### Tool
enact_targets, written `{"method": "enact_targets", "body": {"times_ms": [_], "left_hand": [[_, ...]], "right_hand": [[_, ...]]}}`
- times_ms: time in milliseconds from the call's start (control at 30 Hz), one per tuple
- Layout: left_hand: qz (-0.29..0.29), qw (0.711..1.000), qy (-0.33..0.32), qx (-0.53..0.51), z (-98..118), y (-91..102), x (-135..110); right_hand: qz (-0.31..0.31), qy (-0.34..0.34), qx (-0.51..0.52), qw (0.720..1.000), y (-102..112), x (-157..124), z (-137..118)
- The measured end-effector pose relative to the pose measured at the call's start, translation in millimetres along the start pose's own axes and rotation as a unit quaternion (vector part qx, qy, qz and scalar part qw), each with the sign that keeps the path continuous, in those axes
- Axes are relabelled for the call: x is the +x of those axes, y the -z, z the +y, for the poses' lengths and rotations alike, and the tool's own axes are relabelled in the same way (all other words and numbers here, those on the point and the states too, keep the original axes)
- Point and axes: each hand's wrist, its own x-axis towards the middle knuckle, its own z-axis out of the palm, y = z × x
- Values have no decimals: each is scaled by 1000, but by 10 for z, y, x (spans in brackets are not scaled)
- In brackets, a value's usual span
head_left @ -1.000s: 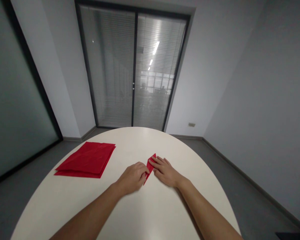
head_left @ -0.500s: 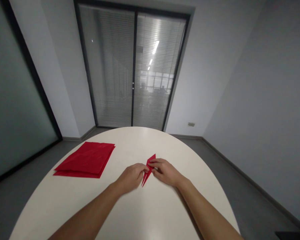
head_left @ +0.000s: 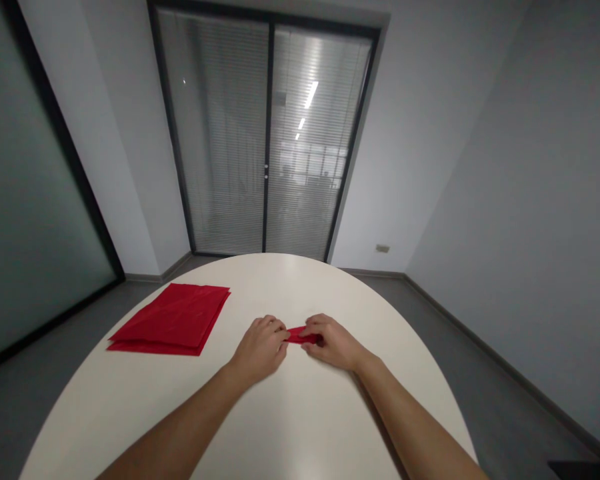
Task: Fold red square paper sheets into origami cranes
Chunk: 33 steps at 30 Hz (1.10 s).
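Note:
A small piece of folded red paper (head_left: pixel 296 335) lies level between my two hands, just above or on the white table (head_left: pixel 290 413). My left hand (head_left: pixel 261 345) is closed on its left end, with fingers curled and the thumb below. The right end is pinched by my right hand (head_left: pixel 330 341), thumb toward me and fingers on the far side. Both ends are covered by my fingers, so only the middle strip shows.
To the left on the table rests a stack of larger red sheets (head_left: pixel 173 319), slightly offset from one another. The round table edge curves around the far side. Beyond it stand a glazed partition with blinds (head_left: pixel 220 147) and grey walls.
The folded paper has turned from a steep slant, its two narrow points toward me, to lying sideways. My left hand has shifted slightly up and now covers its left end.

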Motion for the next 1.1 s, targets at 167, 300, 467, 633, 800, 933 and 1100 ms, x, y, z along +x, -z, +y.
{"method": "enact_targets", "body": {"times_ms": [167, 300, 467, 633, 800, 933, 1100], "left_hand": [[4, 999, 22, 35, 66, 15, -20], [-5, 999, 20, 36, 67, -25, -45], [-15, 999, 16, 28, 16, -73, -49], [-13, 1000, 16, 5, -8, -110, -50], [3, 1000, 15, -20, -50, -151, -60], [14, 999, 5, -51, -68, -152, -69], [7, 996, -2, -86, -48, -109, -72]], "right_hand": [[-18, 6, 20, 1000, -35, -7, -6], [-21, 16, 30, 999, -32, 3, -37], [-14, -21, 57, 998, -40, -12, -10], [-8, -37, 109, 993, -74, -17, 50], [2, 6, 103, 995, -68, 0, 55], [6, 7, 88, 996, -61, -4, 66], [8, 20, 73, 997, -62, -10, 90]]}}
